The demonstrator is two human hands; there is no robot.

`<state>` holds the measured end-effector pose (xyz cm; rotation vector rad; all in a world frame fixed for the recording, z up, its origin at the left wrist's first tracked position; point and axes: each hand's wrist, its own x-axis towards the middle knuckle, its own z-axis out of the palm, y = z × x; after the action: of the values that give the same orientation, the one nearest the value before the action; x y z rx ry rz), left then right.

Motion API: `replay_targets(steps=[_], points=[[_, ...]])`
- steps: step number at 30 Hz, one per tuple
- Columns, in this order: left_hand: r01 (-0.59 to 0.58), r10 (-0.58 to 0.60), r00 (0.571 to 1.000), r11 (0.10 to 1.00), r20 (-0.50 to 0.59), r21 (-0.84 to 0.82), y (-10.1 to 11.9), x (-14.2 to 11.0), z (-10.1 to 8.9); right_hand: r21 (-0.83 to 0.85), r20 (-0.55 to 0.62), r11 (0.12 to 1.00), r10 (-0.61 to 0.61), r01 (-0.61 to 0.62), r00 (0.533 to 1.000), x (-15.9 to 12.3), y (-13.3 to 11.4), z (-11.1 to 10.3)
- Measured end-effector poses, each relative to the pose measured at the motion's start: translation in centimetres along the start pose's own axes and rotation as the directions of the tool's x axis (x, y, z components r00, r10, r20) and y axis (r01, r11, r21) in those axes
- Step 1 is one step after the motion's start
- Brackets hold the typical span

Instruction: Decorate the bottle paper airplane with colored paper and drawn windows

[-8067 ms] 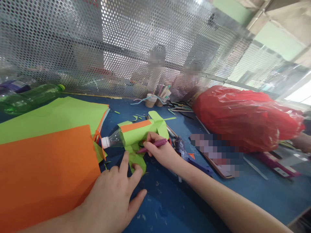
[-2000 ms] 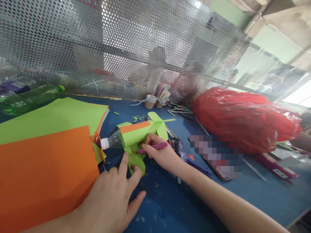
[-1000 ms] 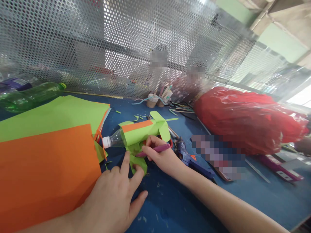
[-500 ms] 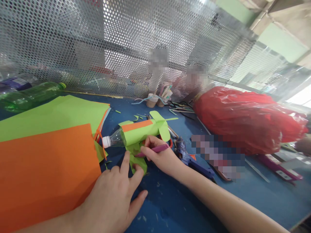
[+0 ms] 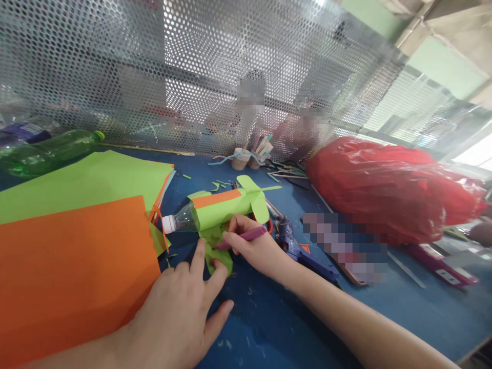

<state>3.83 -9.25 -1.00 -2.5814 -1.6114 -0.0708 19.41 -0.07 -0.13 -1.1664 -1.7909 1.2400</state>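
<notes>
Head camera, with the green cut piece [image 5: 210, 253] as the middle of the clock: it lies flat on the blue table [image 5: 253, 318], just below a clear bottle [image 5: 221, 209] that is at 12 o'clock. The bottle lies on its side, its white cap [image 5: 168, 224] pointing near 9 o'clock. Bright green and orange paper goes around its body, and green flaps [image 5: 259, 207] stick out at the other end.

The right hand [image 5: 255, 246], at 3 o'clock, pinches a purple pen [image 5: 249, 234] in a narrow grip. The pen's tip is down at the green piece, but I cannot tell if it touches. The left hand [image 5: 180, 302], between 7 and 8 o'clock, is spread wide, palm down, with fingertips on the green piece — it is pressing, not gripping.

A big orange sheet [image 5: 73, 261] is at 9 o'clock, over green sheets [image 5: 92, 177] at 10. Past those lies a green bottle [image 5: 49, 151]. Two small cups [image 5: 241, 160] stand between 12 and 1 o'clock, near the metal screen [image 5: 200, 61]. A dark blue glue gun [image 5: 307, 259] is at 3 o'clock, just beside a flat thing [image 5: 342, 246] that is blurred over. Farther off, between 2 and 3 — a fat red bag [image 5: 392, 189].
</notes>
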Motion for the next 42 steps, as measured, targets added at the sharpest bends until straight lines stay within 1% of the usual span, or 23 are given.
replay_targets(steps=[3, 7, 12, 17, 19, 23, 31, 34, 37, 42], points=[[-0.001, 0.001, 1.0, 1.0, 0.004, -0.01, 0.06, 0.05, 0.0, -0.002, -0.004, 1.0, 0.0, 0.0, 1.0, -0.02, 0.03, 0.02], [0.026, -0.026, 1.0, 1.0, 0.009, -0.005, 0.36, 0.06, -0.42, -0.009, 0.001, 1.0, -0.007, 0.007, 1.0, -0.1, 0.01, 0.07], [0.039, -0.039, 0.999, 0.999, -0.004, -0.024, 0.55, 0.04, -0.68, -0.023, 0.006, 1.0, 0.006, -0.006, 1.0, -0.15, -0.16, 0.06], [0.047, -0.048, 0.998, 0.999, 0.027, 0.014, 0.56, 0.1, -0.8, -0.025, 0.004, 1.0, -0.004, 0.004, 1.0, -0.09, -0.1, -0.03], [0.045, -0.046, 0.999, 0.999, 0.023, 0.018, 0.58, 0.09, -0.85, -0.031, 0.009, 1.0, -0.004, 0.004, 1.0, -0.07, -0.05, -0.06], [0.041, -0.041, 0.999, 0.999, 0.008, 0.019, 0.58, 0.07, -0.73, -0.019, 0.017, 1.0, 0.003, -0.003, 1.0, -0.07, -0.04, -0.06], [0.024, -0.024, 0.999, 1.0, 0.021, 0.012, 0.39, 0.13, -0.67, -0.025, 0.014, 1.0, -0.006, 0.006, 1.0, -0.15, -0.11, 0.01], [0.032, -0.032, 0.999, 0.999, 0.01, 0.011, 0.49, 0.08, -0.79, -0.019, -0.005, 1.0, -0.007, 0.007, 1.0, -0.09, 0.06, -0.03], [0.03, -0.03, 1.0, 1.0, -0.004, -0.002, 0.52, 0.02, -0.74, -0.007, 0.01, 1.0, 0.003, -0.003, 1.0, 0.01, 0.22, -0.07], [0.027, -0.027, 1.0, 1.0, 0.003, -0.005, 0.39, 0.04, -0.56, 0.001, -0.003, 1.0, -0.017, 0.017, 1.0, 0.08, 0.42, -0.12]])
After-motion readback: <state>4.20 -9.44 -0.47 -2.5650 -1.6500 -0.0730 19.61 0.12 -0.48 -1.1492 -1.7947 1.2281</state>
